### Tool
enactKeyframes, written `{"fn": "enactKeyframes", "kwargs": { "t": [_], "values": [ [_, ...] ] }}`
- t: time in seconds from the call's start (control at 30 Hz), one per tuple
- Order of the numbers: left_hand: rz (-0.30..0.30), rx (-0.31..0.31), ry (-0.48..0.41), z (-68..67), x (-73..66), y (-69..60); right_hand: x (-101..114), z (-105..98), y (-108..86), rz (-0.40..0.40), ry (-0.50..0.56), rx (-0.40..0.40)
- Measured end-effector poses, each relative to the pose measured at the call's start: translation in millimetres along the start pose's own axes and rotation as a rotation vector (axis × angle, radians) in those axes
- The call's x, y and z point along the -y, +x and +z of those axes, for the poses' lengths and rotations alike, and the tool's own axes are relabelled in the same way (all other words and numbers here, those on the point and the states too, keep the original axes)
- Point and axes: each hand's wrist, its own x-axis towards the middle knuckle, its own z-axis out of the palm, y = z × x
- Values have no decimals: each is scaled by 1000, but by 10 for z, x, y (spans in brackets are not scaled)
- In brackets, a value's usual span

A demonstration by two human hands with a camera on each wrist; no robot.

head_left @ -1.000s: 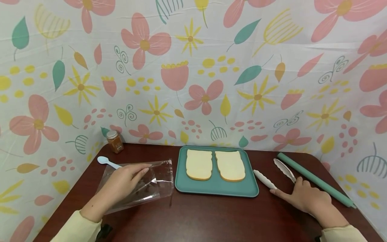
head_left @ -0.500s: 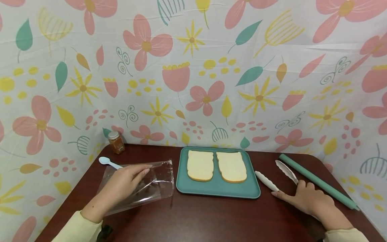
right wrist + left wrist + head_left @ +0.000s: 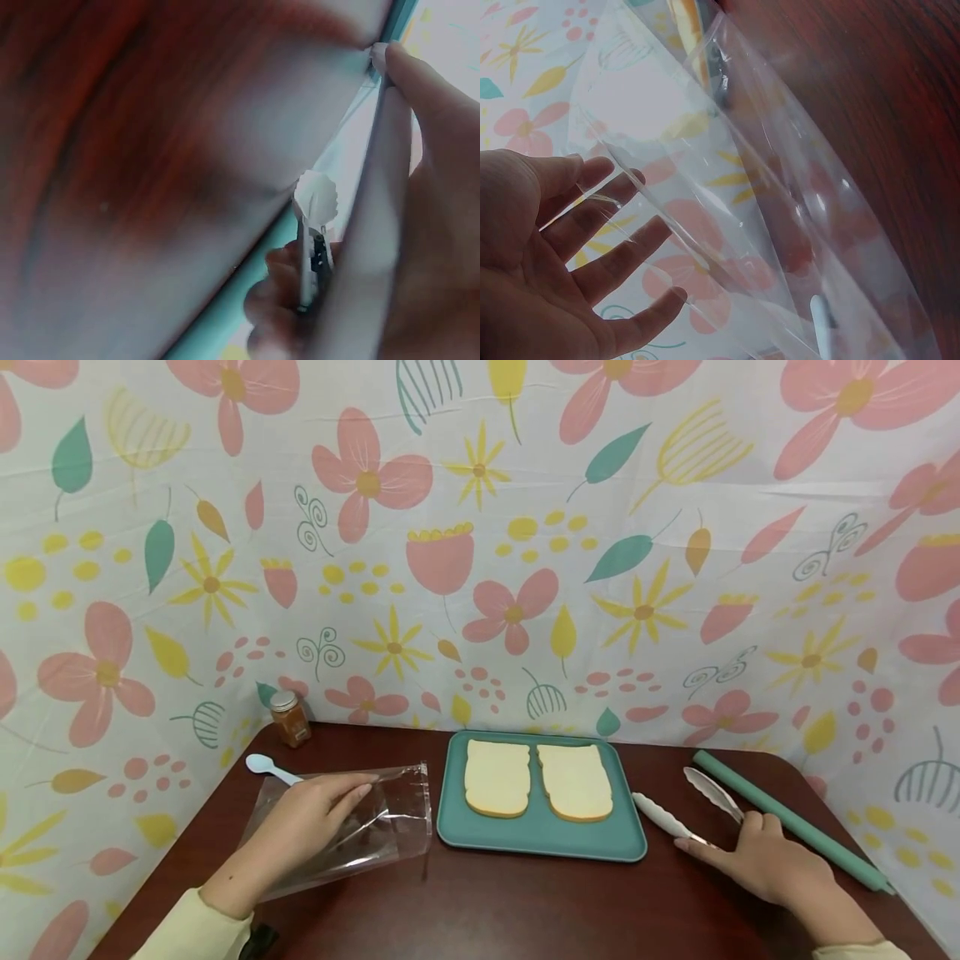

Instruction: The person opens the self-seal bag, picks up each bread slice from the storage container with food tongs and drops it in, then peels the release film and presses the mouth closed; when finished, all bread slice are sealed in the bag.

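A clear plastic bag (image 3: 397,818) lies at the left of the table, its edge pinched between the thumb and fingers of my left hand (image 3: 300,827). The left wrist view has the film (image 3: 727,202) stretching away from this hand (image 3: 577,255). My right hand (image 3: 780,864) grips white-tipped tongs (image 3: 660,814) with their two arms spread apart. One scalloped tip (image 3: 316,199) shows beyond the fingers in the right wrist view. Two bread slices (image 3: 497,778) (image 3: 576,782) rest side by side on a teal tray (image 3: 540,842) between the hands.
Behind my left hand are a light blue spoon (image 3: 261,764) and a lidded jar (image 3: 291,720) of orange-brown contents. A long green rolled or rod-like item (image 3: 795,822) lies right of the tongs. Floral cloth (image 3: 510,527) rises behind the table.
The head view has tilted up slightly, so everything sits a little lower in it. Both hands keep their holds, with no clear movement of the bag or tongs.
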Motion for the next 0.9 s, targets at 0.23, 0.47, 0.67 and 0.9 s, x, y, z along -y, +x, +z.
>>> {"fn": "enactKeyframes", "kwargs": {
  "t": [0.23,0.47,0.67,0.9],
  "values": [
    [10,-17,-4,-5,-15,-8,43,-38,-27,0,1,-31],
    [14,-17,-9,-5,-19,-4,142,-164,-76,-21,60,-98],
    [8,-14,-10,4,-18,-9,421,-283,-181,-42,77,-146],
    [5,-20,-3,23,9,-10,854,-350,-254,-47,92,-146]
  ]
}}
